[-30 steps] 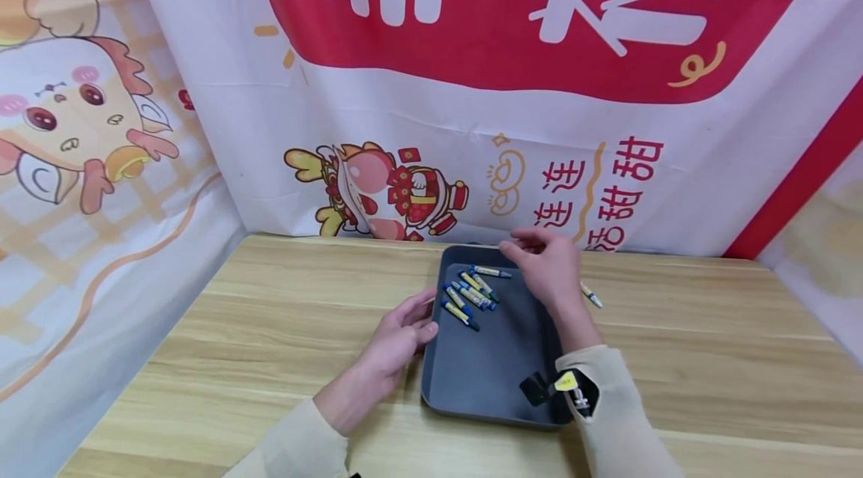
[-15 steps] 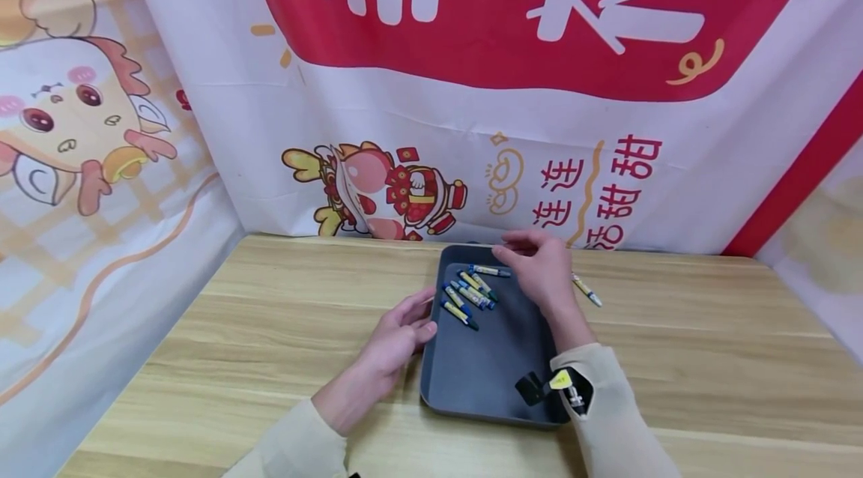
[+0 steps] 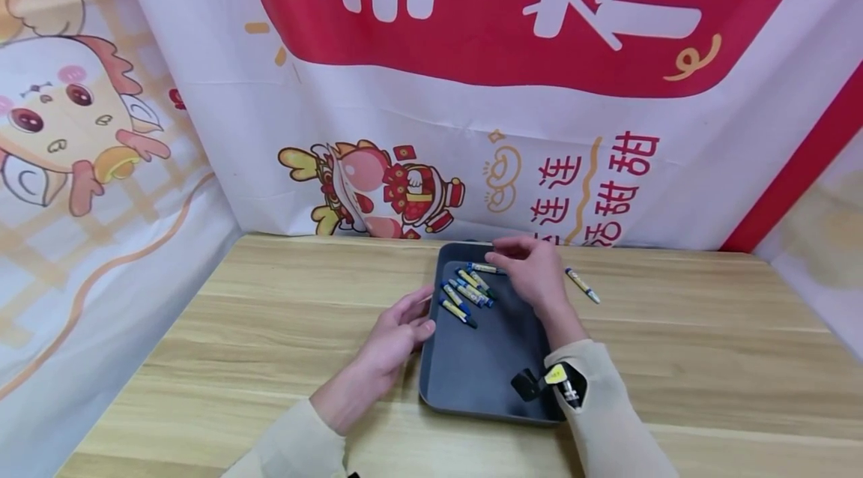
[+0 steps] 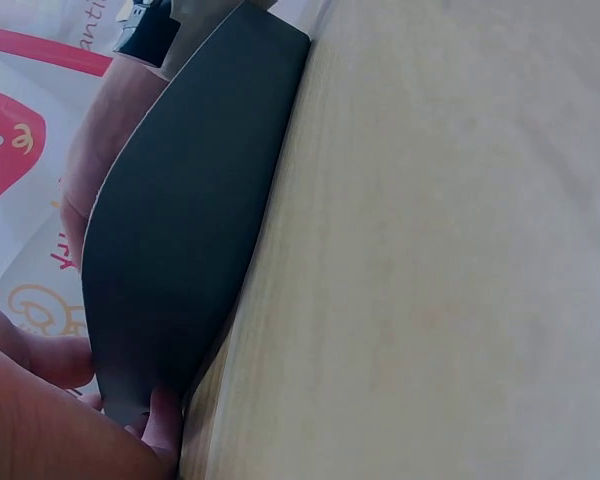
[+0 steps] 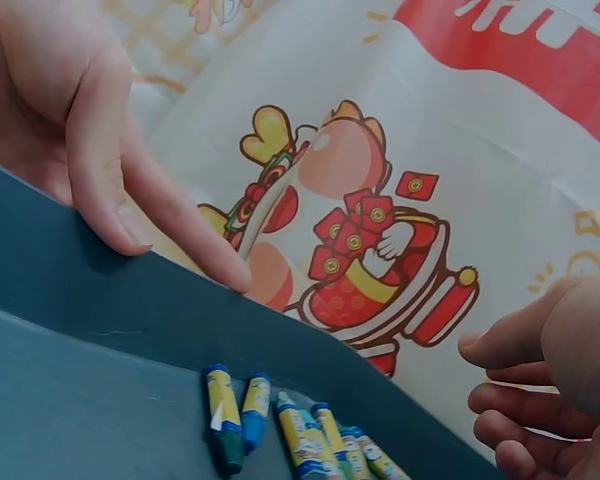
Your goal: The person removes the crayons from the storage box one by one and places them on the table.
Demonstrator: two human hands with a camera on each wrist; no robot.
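Observation:
A dark grey tray [image 3: 492,365] lies on the table with several crayons [image 3: 465,291] in blue, yellow and white wrappers near its far left side. My left hand [image 3: 391,336] holds the tray's left wall; in the right wrist view its thumb hangs over the rim. Lower fingers press the outer wall in the left wrist view. Above the far right part of the tray is my right hand [image 3: 536,276], its fingers loosely curled with nothing between them. It partly covers the farthest crayon in the head view.
One more crayon [image 3: 583,285] lies on the wooden table [image 3: 681,358] to the right of the tray. A printed cloth [image 3: 377,103] hangs right behind the table's back edge. Another cloth [image 3: 101,253] hangs at the left.
My right hand has moved a little left over the tray, uncovering more of the crayon on the table. The left hand keeps its place on the tray.

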